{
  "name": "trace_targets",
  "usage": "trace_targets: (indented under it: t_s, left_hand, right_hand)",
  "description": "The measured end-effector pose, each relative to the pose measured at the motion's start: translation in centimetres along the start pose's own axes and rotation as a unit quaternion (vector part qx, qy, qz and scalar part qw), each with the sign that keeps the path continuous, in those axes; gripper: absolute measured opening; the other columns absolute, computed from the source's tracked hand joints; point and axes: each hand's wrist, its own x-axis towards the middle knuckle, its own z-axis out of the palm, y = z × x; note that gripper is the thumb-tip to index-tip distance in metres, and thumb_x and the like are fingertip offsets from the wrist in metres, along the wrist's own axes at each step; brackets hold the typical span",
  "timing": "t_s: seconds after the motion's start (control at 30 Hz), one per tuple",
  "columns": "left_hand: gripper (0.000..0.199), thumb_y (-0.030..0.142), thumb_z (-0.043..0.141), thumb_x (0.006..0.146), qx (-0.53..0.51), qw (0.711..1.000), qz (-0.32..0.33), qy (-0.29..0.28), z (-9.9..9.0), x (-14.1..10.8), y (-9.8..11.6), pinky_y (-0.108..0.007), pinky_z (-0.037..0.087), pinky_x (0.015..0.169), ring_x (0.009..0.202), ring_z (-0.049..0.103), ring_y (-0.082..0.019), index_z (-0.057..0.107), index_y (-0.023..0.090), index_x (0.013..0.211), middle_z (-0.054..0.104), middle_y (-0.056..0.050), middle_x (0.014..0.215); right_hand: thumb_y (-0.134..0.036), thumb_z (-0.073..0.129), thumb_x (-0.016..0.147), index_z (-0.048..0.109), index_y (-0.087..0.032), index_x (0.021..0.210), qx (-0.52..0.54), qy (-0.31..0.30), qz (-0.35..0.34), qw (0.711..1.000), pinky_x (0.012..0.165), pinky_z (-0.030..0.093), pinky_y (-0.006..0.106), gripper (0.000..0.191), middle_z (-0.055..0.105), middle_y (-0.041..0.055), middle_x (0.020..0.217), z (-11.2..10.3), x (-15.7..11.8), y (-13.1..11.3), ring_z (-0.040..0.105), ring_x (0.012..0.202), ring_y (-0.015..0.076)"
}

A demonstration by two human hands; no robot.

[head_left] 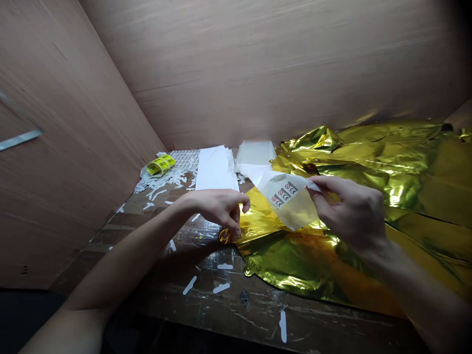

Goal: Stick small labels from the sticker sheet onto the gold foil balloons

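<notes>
Head view: crumpled, shiny gold foil [313, 260]

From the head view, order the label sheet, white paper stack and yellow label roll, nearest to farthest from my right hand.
1. Label sheet, in the right hand.
2. White paper stack, back centre.
3. Yellow label roll, far left.

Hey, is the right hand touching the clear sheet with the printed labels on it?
Touching. The head view shows the right hand pinching the edge of the clear sheet between its thumb and fingers.
</notes>
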Motion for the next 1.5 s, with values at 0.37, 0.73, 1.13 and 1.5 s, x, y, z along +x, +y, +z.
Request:
trace_targets:
  t_s: [0.37, 0.73, 1.13, 1.5]
  left_hand:
    - [0.031, 0.018, 0.074, 0.077, -0.015, 1.000, 0.008, -0.009, 0.5, 1.1, -1.2, -0.027, 0.042, 0.062, 0.071, 0.068, -0.017, 0.050, 0.019, 0.096, 0.078, -0.006, 0.085]
    - [0.038, 0.023, 0.084, 0.067, 0.019, 0.999, -0.008, 0.036, 0.7, 1.5, -1.6, -0.025, 0.039, 0.058, 0.068, 0.064, -0.017, 0.060, 0.018, 0.096, 0.075, -0.003, 0.080]
    - [0.034, 0.030, 0.083, 0.072, 0.102, 0.994, -0.001, 0.043, 0.8, 1.6, -1.6, -0.026, 0.037, 0.059, 0.071, 0.060, -0.016, 0.062, 0.017, 0.096, 0.072, -0.002, 0.083]
    - [0.024, 0.022, 0.080, 0.065, 0.129, 0.989, -0.047, 0.055, 1.4, 1.7, 0.0, -0.027, 0.039, 0.059, 0.068, 0.060, -0.017, 0.072, 0.016, 0.087, 0.072, -0.004, 0.080]
  right_hand:
    - [-0.020, 0.066, 0.089, 0.074, -0.021, 0.100, -0.013, -0.025, -0.024, 0.999, 0.070, 0.052, 0.032, 0.014, 0.078, 0.0036, 0.095, 0.3, -0.5, -0.6, 0.073, 0.079, 0.0222]
    - [-0.020, 0.066, 0.089, 0.073, -0.022, 0.099, -0.008, -0.042, -0.025, 0.999, 0.068, 0.051, 0.032, 0.013, 0.078, 0.0029, 0.094, 0.1, -0.5, -1.0, 0.073, 0.079, 0.0223]
    - [-0.018, 0.067, 0.086, 0.073, -0.020, 0.097, -0.008, -0.037, -0.049, 0.998, 0.066, 0.050, 0.031, 0.013, 0.078, 0.0032, 0.089, 0.1, -0.3, -1.1, 0.072, 0.074, 0.0207]
    - [-0.019, 0.066, 0.086, 0.073, -0.021, 0.097, -0.001, -0.059, -0.041, 0.997, 0.068, 0.050, 0.032, 0.013, 0.077, 0.0031, 0.091, 0.2, -0.5, -1.2, 0.071, 0.075, 0.0208]
